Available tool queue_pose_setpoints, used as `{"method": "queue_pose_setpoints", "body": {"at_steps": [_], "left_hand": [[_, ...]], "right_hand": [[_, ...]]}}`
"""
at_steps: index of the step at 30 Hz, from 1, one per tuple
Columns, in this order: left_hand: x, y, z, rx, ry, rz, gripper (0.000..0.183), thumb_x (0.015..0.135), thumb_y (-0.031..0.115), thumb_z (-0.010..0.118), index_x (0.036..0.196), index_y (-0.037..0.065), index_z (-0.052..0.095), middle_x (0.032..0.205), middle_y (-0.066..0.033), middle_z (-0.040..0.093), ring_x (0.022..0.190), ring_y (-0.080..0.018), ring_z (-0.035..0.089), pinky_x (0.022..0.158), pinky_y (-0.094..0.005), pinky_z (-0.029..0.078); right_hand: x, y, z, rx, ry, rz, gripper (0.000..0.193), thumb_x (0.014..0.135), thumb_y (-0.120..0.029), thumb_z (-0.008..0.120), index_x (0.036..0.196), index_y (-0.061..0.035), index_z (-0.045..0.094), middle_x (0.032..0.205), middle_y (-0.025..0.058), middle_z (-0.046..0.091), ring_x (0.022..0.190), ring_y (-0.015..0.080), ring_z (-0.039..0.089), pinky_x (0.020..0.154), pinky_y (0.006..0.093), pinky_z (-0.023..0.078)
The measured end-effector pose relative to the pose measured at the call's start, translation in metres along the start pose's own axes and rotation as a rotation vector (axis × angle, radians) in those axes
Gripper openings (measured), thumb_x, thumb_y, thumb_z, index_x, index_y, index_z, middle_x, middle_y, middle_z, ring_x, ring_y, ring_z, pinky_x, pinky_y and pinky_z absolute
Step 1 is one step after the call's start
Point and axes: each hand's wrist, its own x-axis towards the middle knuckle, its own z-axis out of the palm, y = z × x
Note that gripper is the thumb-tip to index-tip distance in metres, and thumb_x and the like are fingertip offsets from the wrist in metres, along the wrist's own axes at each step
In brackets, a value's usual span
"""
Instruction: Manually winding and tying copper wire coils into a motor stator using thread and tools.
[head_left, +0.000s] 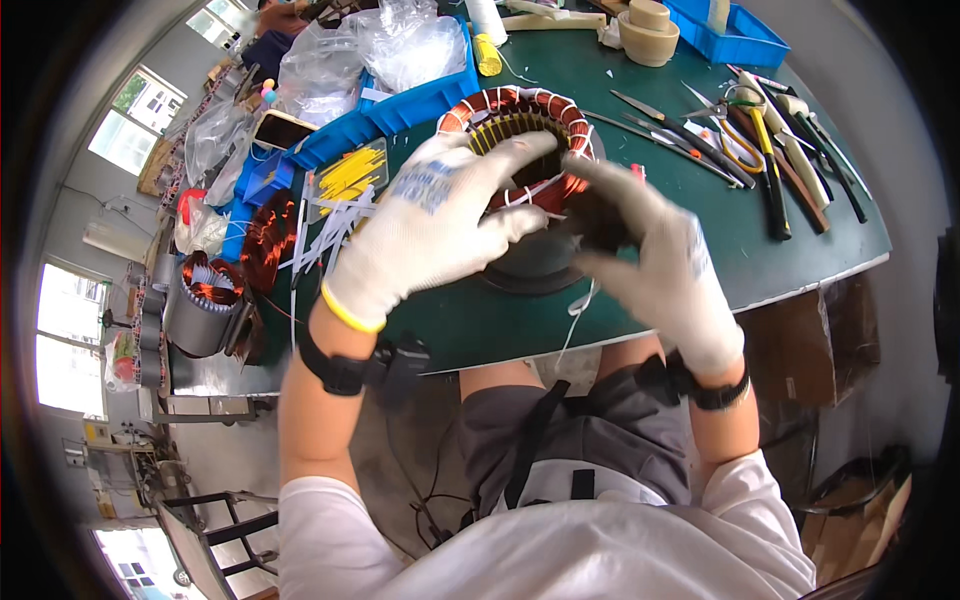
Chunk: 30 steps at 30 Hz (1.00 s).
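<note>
A motor stator with copper windings, white lacing around its ring and yellow slot liners stands near the table's middle, above a dark round base. My left hand, in a white work glove, grips its near left side, fingers over the opening and thumb at the near coil. Beside the stator's right side, my gloved right hand is blurred by motion, with fingers and thumb apart. A white cord hangs below the stator towards the table edge. The gloves hide part of the near windings.
Scissors, pliers, a hammer and other hand tools lie on the right of the green table. At left are yellow strips, white strips, a phone, copper coils and another stator. Blue bins and tape rolls stand behind.
</note>
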Motion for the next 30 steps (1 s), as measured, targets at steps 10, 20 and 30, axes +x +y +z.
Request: {"method": "queue_pose_setpoints", "body": {"at_steps": [10,20,30], "left_hand": [[-0.004,0.008,0.006,0.465,0.299,0.057,0.102,0.062,0.035,0.088,0.148,0.012,0.039,0.149,-0.0080,0.049,0.140,-0.0421,0.034,0.109,-0.0671,0.019],[0.004,0.007,0.015,-0.318,0.067,-0.175,0.077,0.081,0.025,0.080,0.146,0.004,0.045,0.132,-0.0138,0.062,0.100,-0.0202,0.068,0.089,-0.0324,0.052],[-0.004,0.006,0.027,-0.461,0.179,-0.230,0.060,0.080,0.019,0.080,0.134,0.006,0.057,0.092,-0.0128,0.073,0.081,-0.0275,0.068,0.075,-0.0369,0.053]], "right_hand": [[0.057,-0.016,0.002,0.384,0.112,-0.038,0.047,0.087,-0.005,0.057,0.133,0.0011,0.049,0.103,0.0153,0.066,0.088,0.0165,0.067,0.076,0.0309,0.055],[0.019,0.001,-0.051,0.346,0.281,-0.094,0.031,0.086,0.007,0.059,0.117,0.0018,0.059,0.105,0.0056,0.066,0.096,0.0115,0.064,0.088,0.0263,0.053],[-0.026,0.024,0.013,-0.236,0.374,-0.142,0.020,0.076,0.001,0.071,0.092,-0.0098,0.069,0.077,0.0099,0.068,0.073,0.0308,0.064,0.071,0.0396,0.050]]}}
